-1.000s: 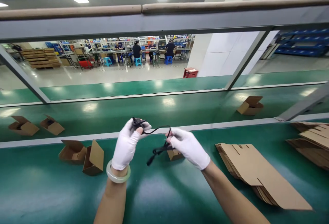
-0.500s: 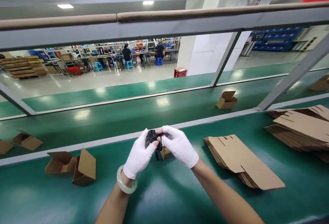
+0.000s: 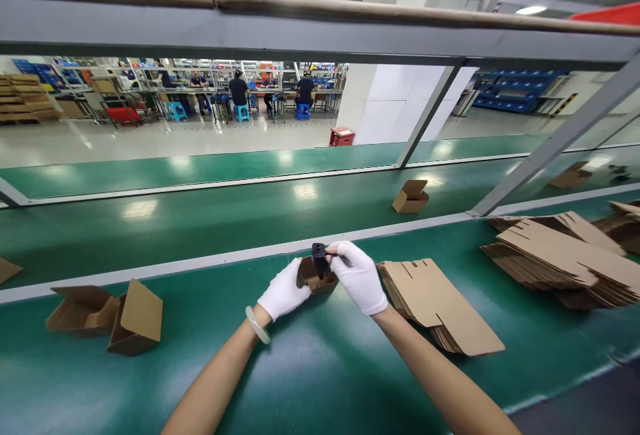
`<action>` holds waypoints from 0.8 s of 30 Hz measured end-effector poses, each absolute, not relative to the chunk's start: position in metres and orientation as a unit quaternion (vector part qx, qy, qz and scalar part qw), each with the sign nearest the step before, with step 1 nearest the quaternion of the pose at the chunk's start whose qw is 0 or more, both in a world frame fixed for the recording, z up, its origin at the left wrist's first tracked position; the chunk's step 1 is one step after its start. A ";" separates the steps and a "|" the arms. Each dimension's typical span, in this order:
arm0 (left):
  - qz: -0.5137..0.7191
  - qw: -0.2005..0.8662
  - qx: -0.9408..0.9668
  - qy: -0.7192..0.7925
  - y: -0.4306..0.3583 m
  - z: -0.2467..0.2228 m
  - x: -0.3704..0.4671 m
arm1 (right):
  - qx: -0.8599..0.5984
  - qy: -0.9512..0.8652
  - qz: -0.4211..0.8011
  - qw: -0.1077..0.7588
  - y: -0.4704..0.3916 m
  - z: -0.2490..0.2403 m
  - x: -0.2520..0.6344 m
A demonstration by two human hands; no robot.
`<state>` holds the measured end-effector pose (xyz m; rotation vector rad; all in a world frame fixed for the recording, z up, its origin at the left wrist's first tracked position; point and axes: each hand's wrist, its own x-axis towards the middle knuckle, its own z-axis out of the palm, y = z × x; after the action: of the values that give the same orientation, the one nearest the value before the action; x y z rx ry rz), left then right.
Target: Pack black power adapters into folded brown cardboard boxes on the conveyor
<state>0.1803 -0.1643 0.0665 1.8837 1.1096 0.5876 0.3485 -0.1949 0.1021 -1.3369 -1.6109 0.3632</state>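
Observation:
Gloved in white, my right hand [image 3: 360,280] pinches a small black device [image 3: 319,253] with a round port on top, possibly a little pump. The device is over the opening of a small cardboard box [image 3: 327,284], its lower end at or just inside the rim. At the box's left side, my left hand [image 3: 286,292], also gloved, closes its fingers on the wall. A pale bangle circles the left wrist. The device's cord cannot be made out clearly now.
Two open cardboard boxes [image 3: 136,320] stand on the green bench to the left. Flattened cartons [image 3: 440,302] lie stacked on the right, with more piles [image 3: 555,255] beyond. Past a pale ledge, a green belt carries another open box [image 3: 411,196]. Metal posts [image 3: 540,145] rise behind; people sit farther back.
My left hand has let go of the black device and taken hold of the box. My right hand now holds the device alone over the box. The view has shifted right and down.

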 end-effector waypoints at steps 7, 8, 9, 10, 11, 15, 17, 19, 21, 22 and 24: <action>0.167 0.393 0.780 0.458 -0.159 0.062 0.183 | -0.547 -0.836 0.039 -0.018 -0.181 0.104 0.329; 0.169 0.391 0.781 0.456 -0.158 0.061 0.184 | -0.556 -0.829 0.035 -0.052 -0.178 0.109 0.325; 0.173 0.391 0.782 0.453 -0.158 0.061 0.184 | -0.565 -0.821 0.034 -0.073 -0.174 0.113 0.321; 0.177 0.394 0.782 0.449 -0.158 0.060 0.184 | -0.567 -0.818 0.037 -0.090 -0.171 0.117 0.319; 0.182 0.398 0.780 0.448 -0.158 0.060 0.185 | -0.561 -0.820 0.042 -0.104 -0.168 0.119 0.318; 0.203 0.402 0.769 0.454 -0.155 0.053 0.185 | -0.490 -0.863 0.077 -0.096 -0.163 0.117 0.327; 0.214 0.397 0.764 0.461 -0.153 0.048 0.185 | -0.477 -0.871 0.111 -0.050 -0.165 0.112 0.336; 0.218 0.396 0.758 0.470 -0.151 0.044 0.187 | -0.508 -0.850 0.133 -0.028 -0.170 0.108 0.343; 0.221 0.395 0.753 0.478 -0.150 0.041 0.189 | -0.557 -0.819 0.133 -0.033 -0.174 0.105 0.345; 0.220 0.394 0.751 0.481 -0.150 0.040 0.190 | -0.577 -0.806 0.127 -0.037 -0.176 0.105 0.345; 0.215 0.387 0.752 0.489 -0.150 0.041 0.191 | -0.582 -0.805 0.108 -0.038 -0.176 0.104 0.342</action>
<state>0.1907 -0.1503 0.0410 1.9135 1.2435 0.5470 0.3424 -0.1759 0.1040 -1.8722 -2.5926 0.3488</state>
